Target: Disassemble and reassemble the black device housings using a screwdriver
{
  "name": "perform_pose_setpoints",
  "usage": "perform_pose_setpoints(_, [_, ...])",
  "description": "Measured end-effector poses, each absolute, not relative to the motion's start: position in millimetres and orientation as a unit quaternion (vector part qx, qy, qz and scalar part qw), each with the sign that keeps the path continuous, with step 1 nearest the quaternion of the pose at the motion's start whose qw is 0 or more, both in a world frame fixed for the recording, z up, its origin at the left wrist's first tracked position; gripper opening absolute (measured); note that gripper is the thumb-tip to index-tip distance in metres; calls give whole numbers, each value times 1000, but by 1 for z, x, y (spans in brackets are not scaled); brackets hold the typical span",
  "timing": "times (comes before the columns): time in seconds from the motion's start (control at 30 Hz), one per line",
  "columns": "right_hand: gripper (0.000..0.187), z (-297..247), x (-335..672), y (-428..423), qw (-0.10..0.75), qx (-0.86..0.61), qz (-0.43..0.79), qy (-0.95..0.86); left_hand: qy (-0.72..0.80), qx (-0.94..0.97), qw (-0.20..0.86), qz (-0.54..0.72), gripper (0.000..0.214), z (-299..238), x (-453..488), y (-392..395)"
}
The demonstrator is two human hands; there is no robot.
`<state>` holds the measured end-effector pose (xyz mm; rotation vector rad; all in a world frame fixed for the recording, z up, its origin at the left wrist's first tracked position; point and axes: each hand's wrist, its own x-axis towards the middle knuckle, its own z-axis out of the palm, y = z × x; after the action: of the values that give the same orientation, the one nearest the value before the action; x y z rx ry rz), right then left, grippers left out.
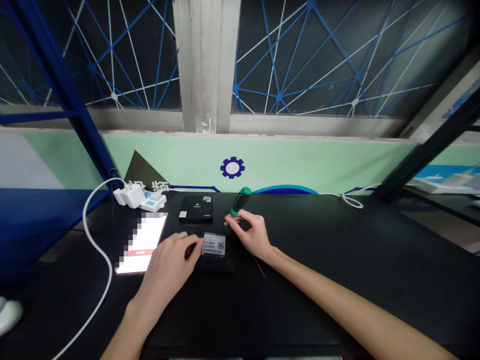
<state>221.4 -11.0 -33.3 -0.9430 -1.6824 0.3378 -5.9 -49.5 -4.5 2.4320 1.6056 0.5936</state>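
Observation:
A flat black box (217, 248) with a white label lies on the black table (337, 260), underside up. My left hand (170, 262) rests on its left edge, fingers curled against it and holding it down. My right hand (252, 232) is closed on a screwdriver with a green and black handle (240, 200), held nearly upright at the box's far right corner. A second black box (196, 208) lies just behind, top side up.
A lit phone (141, 243) lies left of the box. A white power strip with a plug (139, 198) sits at the back left, its white cable (98, 250) looping toward me. Another white cable (351, 200) lies at the back right. A wall borders the table's far edge.

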Motion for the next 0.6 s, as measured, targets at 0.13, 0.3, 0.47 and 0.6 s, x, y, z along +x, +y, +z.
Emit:
perform_pose_setpoints(0.13, [19, -33, 221, -12, 563, -397, 143, -710, 541, 811, 96, 200, 28, -2, -5, -51])
perform_pose_setpoints(0.3, [19, -31, 221, -17, 570, -383, 138, -714, 514, 822, 60, 238, 28, -9, -6, -49])
perform_pose_setpoints(0.47, [21, -28, 221, -19, 565, -370, 137, -724, 474, 843, 38, 250, 41, -23, -9, -45])
perform_pose_setpoints(0.6, [23, -28, 222, -19, 560, -372, 141, -727, 478, 850, 57, 214, 47, -29, -11, -44])
